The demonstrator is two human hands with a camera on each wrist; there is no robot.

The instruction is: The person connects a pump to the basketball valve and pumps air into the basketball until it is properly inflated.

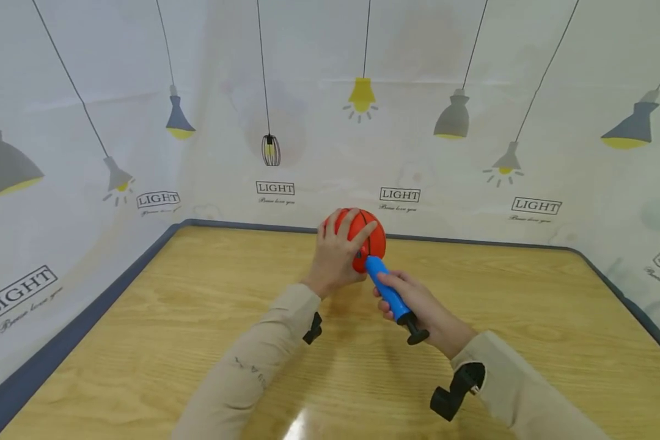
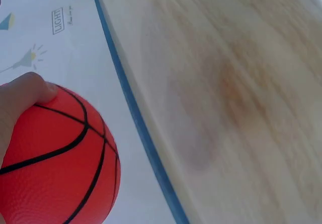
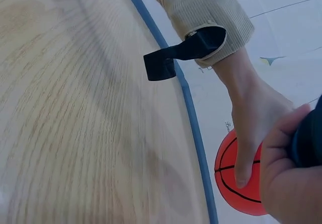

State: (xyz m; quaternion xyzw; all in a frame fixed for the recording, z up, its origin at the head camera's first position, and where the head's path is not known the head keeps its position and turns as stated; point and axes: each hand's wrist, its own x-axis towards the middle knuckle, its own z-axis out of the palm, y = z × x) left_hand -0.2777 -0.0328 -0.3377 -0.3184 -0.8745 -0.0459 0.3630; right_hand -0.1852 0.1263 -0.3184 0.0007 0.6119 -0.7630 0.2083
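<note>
A small red toy basketball point(image 1: 378, 235) with black lines is held up over the far part of the table. My left hand point(image 1: 338, 250) grips it from the left, fingers spread over its top; in the left wrist view its thumb presses the ball point(image 2: 55, 153). My right hand point(image 1: 418, 299) grips a blue hand pump point(image 1: 387, 287) with a black plunger handle pointing back toward me. The pump's front end meets the ball's near side; whether a needle sits inside the ball is hidden. In the right wrist view the ball point(image 3: 229, 189) shows beyond my right hand point(image 3: 289, 183).
A wooden table point(image 1: 198, 354) spreads beneath both arms, with a dark blue edge strip point(image 1: 253, 226) along its back and sides. White sheeting point(image 1: 319, 122) printed with hanging lamps rises behind it. Black camera straps point(image 1: 456, 391) hang at both wrists.
</note>
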